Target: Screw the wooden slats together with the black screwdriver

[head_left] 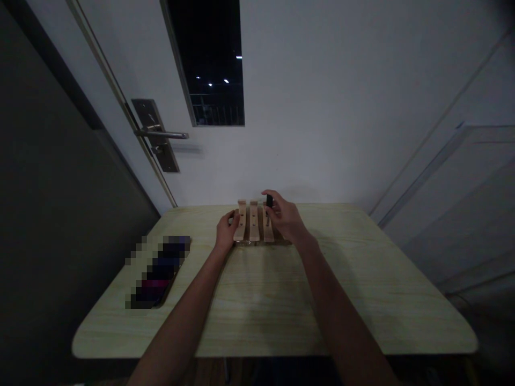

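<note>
At the far side of the table lies a wooden rack with three pale upright strips: a left strip (240, 230), a middle strip (254, 220) and a right strip (267, 234). Small dark screws or holes dot the strips. A brown base (284, 242) shows beneath them. My left hand (226, 231) grips the rack's left edge, thumb against the left strip. My right hand (288, 219) is closed around a screwdriver (269, 201) with a black handle, held upright. Its shaft points down onto the right strip; the tip is too small to make out clearly.
A pale wood-grain table (354, 300) carries everything. On its left lies a pixelated dark, flat object (163, 271), like a phone. Behind the table stands a white door (306, 107) with a metal handle (169, 135) and a narrow dark window (213, 59).
</note>
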The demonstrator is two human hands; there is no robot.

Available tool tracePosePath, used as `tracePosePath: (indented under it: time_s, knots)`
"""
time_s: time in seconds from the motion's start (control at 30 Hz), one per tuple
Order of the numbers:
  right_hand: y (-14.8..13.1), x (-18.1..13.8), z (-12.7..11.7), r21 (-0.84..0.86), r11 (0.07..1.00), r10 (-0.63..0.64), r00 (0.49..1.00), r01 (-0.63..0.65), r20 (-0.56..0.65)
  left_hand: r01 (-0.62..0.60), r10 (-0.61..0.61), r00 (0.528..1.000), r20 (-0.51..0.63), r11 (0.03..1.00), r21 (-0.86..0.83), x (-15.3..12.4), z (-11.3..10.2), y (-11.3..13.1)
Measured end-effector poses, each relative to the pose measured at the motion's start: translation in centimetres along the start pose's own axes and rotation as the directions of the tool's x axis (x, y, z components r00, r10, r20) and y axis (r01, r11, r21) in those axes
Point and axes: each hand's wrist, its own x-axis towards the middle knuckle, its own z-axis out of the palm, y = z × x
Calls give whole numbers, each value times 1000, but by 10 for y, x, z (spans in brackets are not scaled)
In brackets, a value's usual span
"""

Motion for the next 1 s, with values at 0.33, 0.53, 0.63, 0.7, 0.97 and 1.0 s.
tracePosePath:
  time_s: [0.33, 0.53, 0.63, 0.7, 0.97, 1.0]
  knots:
    - [-2, -2, -1, -15, 1000, 11, 1000, -12, -6, -2, 2, 1000, 2, 1000, -13, 0, 0, -1]
    - [-6, -2, -1, 5, 1000, 14, 1000, -14, 15, -4, 4, 1000, -5, 1000, -24, 1, 1, -3]
    - [-9, -2, -1, 4, 1000, 15, 1000, -15, 12, 3, -3, 1000, -1, 1000, -17, 1, 1, -3]
    - [-9, -3, -1, -5, 1000, 24, 1000, -24, -5, -4, 4, 1000, 1, 1000, -9, 0, 0, -3]
    - [-2, -2, 1, -8, 999, 32, 999, -32, -35, -2, 2, 1000, -9, 1000, -9, -1, 0, -1]
    - [-2, -2, 2, -11, 999, 35, 999, -35, -41, -3, 3, 1000, -6, 1000, -11, -1, 1, -1]
